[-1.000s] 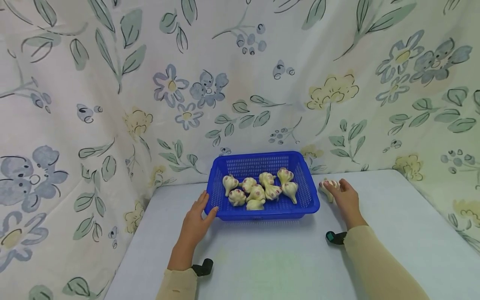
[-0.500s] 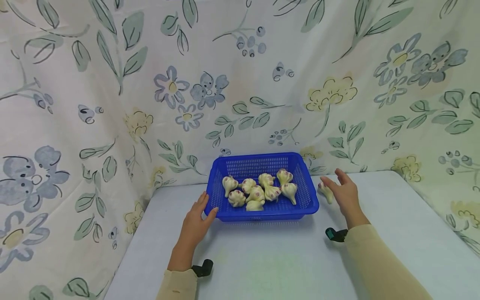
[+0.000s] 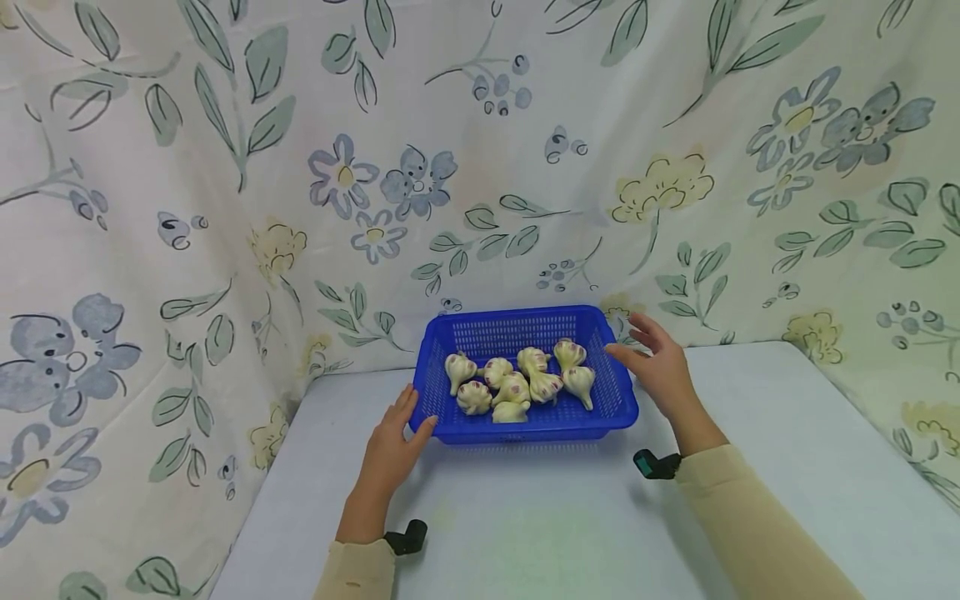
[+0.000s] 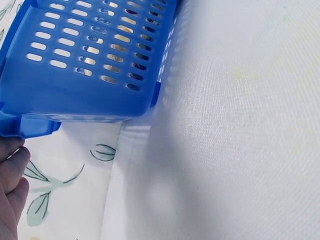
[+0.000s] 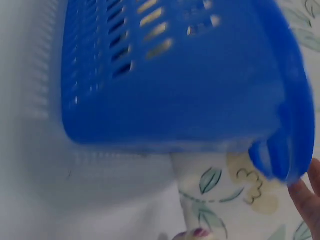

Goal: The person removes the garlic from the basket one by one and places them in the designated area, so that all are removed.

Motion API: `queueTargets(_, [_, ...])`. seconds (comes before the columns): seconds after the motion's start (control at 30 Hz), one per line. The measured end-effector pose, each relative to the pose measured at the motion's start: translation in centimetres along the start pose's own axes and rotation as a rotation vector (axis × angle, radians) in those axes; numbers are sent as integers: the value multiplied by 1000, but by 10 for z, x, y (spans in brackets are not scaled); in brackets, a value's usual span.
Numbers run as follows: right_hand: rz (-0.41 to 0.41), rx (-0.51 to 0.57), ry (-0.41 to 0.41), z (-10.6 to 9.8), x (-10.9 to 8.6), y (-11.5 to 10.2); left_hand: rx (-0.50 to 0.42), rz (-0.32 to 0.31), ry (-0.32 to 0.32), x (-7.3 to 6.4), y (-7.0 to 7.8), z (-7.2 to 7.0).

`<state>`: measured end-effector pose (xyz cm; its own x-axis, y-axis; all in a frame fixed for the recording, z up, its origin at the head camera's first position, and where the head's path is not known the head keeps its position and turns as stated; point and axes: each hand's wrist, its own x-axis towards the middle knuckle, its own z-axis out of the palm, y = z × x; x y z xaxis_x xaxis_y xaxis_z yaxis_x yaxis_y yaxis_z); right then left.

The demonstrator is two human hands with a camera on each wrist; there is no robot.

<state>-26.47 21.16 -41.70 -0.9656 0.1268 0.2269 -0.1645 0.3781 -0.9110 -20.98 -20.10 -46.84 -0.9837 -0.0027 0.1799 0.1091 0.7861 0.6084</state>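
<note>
Toward twelve o'clock on the finely textured white tabletop (image 3: 525, 517), the slotted, rounded-cornered blue basket (image 3: 555, 431) holds knobbly, purple-streaked garlic bulbs (image 3: 513, 385). The right hand (image 3: 663, 375) has shifted from a loose bulb (image 5: 197, 234) to the basket's three o'clock rim, fingers released and apart; the left hand (image 3: 393, 433) stays at eight o'clock, fingers relaxed against the rim.
</note>
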Motion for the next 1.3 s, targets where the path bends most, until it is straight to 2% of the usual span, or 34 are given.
queueTargets(0.27, [-66, 1, -63, 18, -7, -16, -4, -10, -7, 0, 0, 0])
queueTargets(0.5, [-109, 99, -172, 39, -12, -23, -2, -3, 2, 1, -2, 1])
queueTargets(1.0, [-79, 216, -338, 90, -22, -35, -5, -13, -9, -1, 1, -1])
queueTargets(1.3, [-22, 259, -377, 111, -22, -35, -19, 5, -6, -2, 1, -2])
